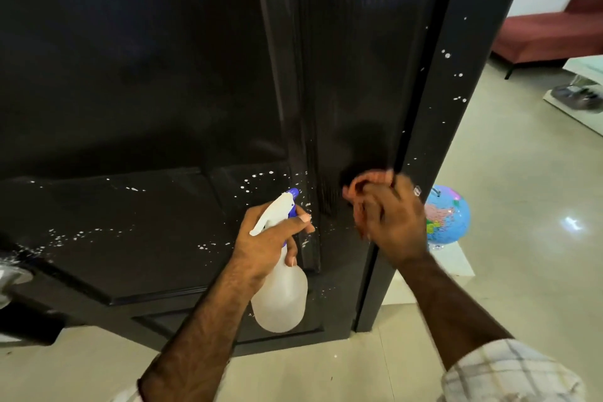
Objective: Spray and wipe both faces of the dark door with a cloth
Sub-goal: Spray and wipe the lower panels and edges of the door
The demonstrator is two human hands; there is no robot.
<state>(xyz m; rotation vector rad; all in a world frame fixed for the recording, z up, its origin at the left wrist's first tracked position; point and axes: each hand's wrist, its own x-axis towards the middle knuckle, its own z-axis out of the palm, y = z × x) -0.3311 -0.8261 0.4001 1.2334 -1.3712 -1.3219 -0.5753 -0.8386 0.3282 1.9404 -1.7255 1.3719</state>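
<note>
At the far left edge a metal door handle sticks out from the dark door, which fills most of the view and stands open on a pale tiled floor. The door's glossy face has raised panels and is dotted with white droplets across its lower part, with more running up its right edge. Low in the middle, the left hand grips the neck of a clear spray bottle with a white and blue head, fingers curled round it and the forefinger stretched forward beside the trigger; the nozzle points at the door. Just to the right, the right hand is raised with its back to the camera, fingers bunched round a reddish cloth pressed to the door near its edge; it is blurred. Beyond the door's edge a blue globe sits on the floor, and a red sofa stands farther off at upper right.
</note>
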